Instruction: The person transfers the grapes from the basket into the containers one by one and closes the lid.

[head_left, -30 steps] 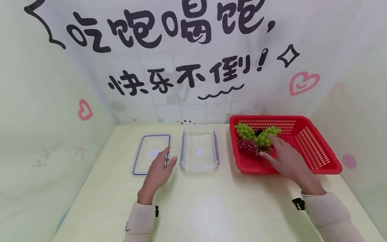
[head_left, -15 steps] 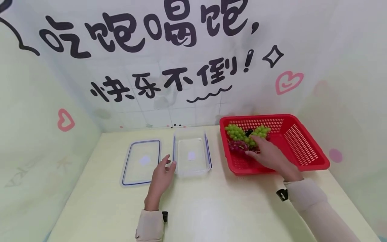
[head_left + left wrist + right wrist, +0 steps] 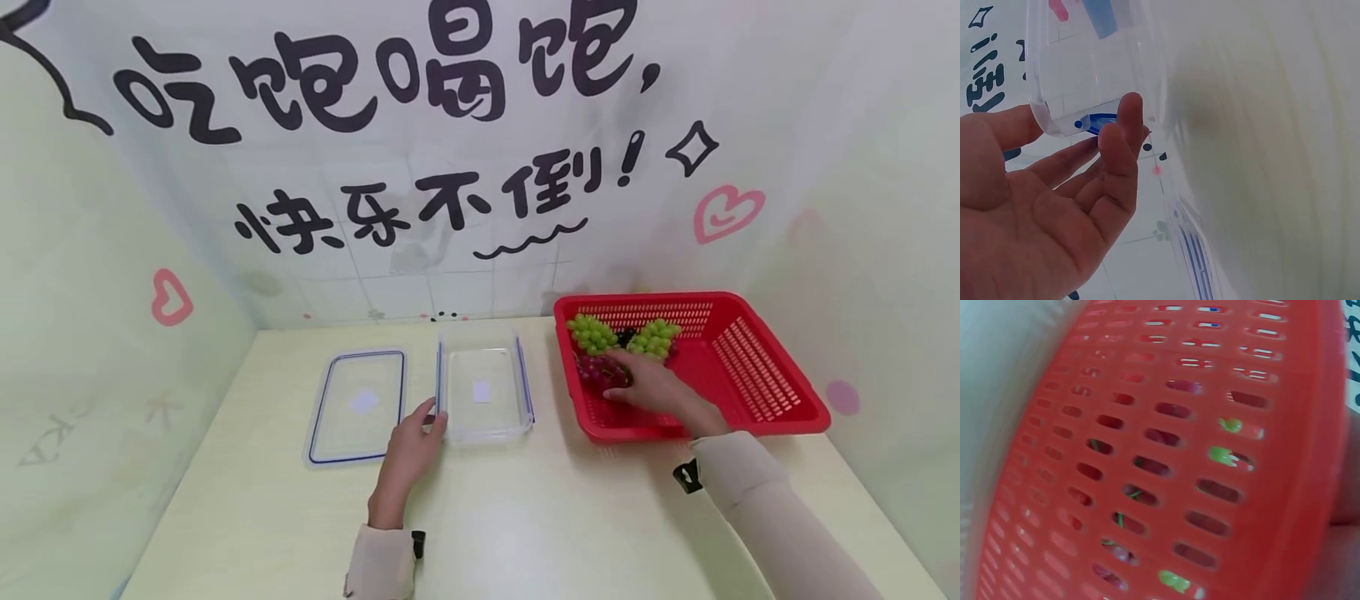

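My left hand is at the near left corner of a clear lidless food container. In the left wrist view its thumb lies against the wall, and the bent fingers hold the side by the blue latch. My right hand reaches into a red plastic basket, finger and thumb round a bunch of purple grapes. Two green grape bunches lie behind them, with dark grapes between. In the right wrist view the basket wall covers most of that hand.
A clear lid with a blue seal lies flat on the pale table, left of the container. A white wall sheet with black lettering rises behind. The basket's right part shows bare red bottom and perforated sides.
My left hand has moved right from over the lid to the container's corner. The right hand has moved from the green bunch onto the purple grapes. The head view has shifted a little.
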Motion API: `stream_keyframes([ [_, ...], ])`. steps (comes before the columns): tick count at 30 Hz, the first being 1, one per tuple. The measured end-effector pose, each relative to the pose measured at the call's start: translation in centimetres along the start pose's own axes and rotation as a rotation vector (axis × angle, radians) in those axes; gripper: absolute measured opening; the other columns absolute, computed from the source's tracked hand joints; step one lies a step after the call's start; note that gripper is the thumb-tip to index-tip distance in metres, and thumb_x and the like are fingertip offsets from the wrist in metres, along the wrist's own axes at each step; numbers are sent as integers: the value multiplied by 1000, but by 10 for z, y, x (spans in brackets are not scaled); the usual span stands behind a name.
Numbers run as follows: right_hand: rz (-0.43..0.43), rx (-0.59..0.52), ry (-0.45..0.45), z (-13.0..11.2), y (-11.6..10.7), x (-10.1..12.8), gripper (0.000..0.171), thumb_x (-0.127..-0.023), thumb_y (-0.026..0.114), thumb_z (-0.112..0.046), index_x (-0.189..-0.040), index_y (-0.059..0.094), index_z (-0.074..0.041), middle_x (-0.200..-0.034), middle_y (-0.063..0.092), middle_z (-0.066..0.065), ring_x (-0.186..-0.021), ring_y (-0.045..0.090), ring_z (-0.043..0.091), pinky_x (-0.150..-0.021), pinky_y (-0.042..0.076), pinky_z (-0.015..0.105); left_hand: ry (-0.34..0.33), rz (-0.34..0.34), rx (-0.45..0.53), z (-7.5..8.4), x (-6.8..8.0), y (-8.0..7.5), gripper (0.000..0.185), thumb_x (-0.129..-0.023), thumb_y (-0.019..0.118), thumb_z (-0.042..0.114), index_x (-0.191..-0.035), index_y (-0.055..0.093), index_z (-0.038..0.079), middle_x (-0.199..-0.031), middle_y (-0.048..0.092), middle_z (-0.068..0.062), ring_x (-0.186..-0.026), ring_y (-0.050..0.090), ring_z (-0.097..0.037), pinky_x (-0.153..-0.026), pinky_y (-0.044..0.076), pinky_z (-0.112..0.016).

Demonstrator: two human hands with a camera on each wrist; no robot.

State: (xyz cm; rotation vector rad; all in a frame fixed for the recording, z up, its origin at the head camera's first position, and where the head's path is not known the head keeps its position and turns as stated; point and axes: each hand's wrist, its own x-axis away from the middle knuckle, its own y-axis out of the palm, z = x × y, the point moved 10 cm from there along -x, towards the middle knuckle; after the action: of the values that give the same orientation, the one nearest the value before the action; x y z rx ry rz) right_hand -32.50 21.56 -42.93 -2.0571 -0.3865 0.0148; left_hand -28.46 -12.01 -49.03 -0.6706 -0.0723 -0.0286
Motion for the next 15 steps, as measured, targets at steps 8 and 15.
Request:
stream_keyframes([
  [8, 4, 45, 12, 3, 5, -9, 66, -86, 77, -15, -144, 48, -1, -130, 56, 23, -115, 52, 36, -91, 53, 53, -2, -18, 47, -1, 0, 2, 51, -104, 49, 27, -147, 44, 1, -120, 67, -21, -81, 72, -19, -93, 48, -52],
  [15, 7, 98, 51, 2, 10, -18, 63, -85, 79, -17, -140, 52, 0, -124, 62, 21, -110, 57, 34, -92, 53, 51, -22, -38, 86, -2, 2, 5, 52, -105, 48, 26, -150, 39, 1, -120, 67, -21, -78, 72, -18, -94, 48, -52],
])
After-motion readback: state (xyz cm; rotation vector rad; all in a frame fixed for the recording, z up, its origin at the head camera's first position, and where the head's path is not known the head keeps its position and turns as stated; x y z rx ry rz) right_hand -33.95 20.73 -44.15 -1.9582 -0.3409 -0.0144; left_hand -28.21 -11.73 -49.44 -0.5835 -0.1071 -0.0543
